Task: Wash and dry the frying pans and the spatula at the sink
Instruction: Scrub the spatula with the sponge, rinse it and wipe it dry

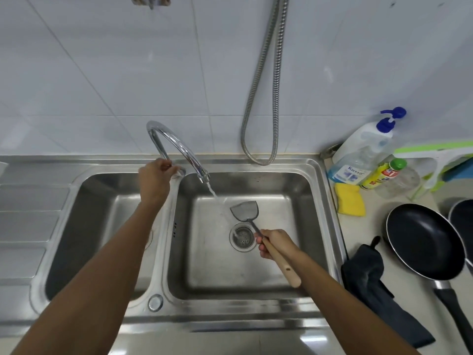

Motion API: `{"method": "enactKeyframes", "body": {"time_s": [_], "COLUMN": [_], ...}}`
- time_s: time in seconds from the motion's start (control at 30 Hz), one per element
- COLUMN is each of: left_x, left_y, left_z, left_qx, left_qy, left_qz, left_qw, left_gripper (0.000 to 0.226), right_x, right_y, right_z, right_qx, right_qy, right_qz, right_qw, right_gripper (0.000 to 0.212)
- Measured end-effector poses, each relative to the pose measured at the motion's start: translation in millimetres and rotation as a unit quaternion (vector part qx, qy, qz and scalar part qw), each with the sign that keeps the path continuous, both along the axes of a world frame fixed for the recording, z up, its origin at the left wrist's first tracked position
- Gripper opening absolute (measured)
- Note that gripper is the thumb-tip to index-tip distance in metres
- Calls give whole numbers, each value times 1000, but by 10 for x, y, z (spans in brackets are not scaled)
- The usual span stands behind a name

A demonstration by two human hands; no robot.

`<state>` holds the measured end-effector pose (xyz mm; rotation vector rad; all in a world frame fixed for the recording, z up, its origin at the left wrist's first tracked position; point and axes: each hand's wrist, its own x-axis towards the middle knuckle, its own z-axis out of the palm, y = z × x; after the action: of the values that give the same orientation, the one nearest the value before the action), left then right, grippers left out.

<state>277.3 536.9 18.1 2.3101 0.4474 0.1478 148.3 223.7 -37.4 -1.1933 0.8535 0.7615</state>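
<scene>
My right hand [272,243] grips the wooden handle of the metal spatula [245,209] over the right basin of the steel sink [320,180]. The blade sits just right of the water stream, above the drain [242,238]. My left hand [154,179] curls round the tap handle at the base of the chrome faucet [176,147], which runs water into the right basin. A black frying pan [423,242] lies on the counter to the right. The rim of a second pan [462,216] shows at the frame's right edge.
A dark cloth [368,275] lies between sink and pan. A yellow sponge [350,198], a pump soap bottle [368,139] and a yellow dish-liquid bottle [384,172] stand at the back right. A metal hose [258,98] hangs on the tiled wall. The drainboard [28,213] is at the left.
</scene>
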Motion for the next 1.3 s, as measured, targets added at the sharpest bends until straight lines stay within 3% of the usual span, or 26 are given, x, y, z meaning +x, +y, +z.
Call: {"method": "enactKeyframes", "body": {"time_s": [0.23,0.4,0.5,0.57,0.67,0.77,0.9,1.03,1.13,1.27,1.3], "left_x": [198,-84,-552,-864,-1247,-1531,-1638,-1679,-1701,-1753,-1774], "left_y": [-88,-298,-663,-925,-1314,-1558,-1658,-1872,-1983,-2155,-2210], "left_z": [-24,-72,-313,-540,-609,-496,-490,-472,-499,-498,-504], "left_qx": [62,-14,-88,-95,-177,-367,-533,-561,-535,-557,-556], "left_qy": [-1,-15,54,139,306,436,420,407,422,429,430], "left_qz": [1,45,51,5,-103,-119,-62,-20,7,38,37], "left_qw": [998,999,993,986,930,813,732,721,732,710,711], "left_gripper": [25,40,60,57,49,67,47,34,36,23,22], "right_x": [125,138,102,65,-50,-184,-285,-384,-531,-831,-924], "right_y": [34,75,115,161,221,207,58,-148,-364,-920,-1090], "right_z": [-32,4,24,32,121,232,267,389,391,241,217], "right_qx": [3,6,9,14,-3,-90,-287,-306,-405,-577,-607], "right_qy": [11,0,-24,-40,-79,-137,-241,-256,-301,-326,-316], "right_qz": [-13,-4,6,13,44,94,236,321,397,435,433], "right_qw": [1000,1000,1000,999,996,982,897,859,767,609,587], "right_gripper": [29,30,30,30,32,33,28,24,22,35,35]}}
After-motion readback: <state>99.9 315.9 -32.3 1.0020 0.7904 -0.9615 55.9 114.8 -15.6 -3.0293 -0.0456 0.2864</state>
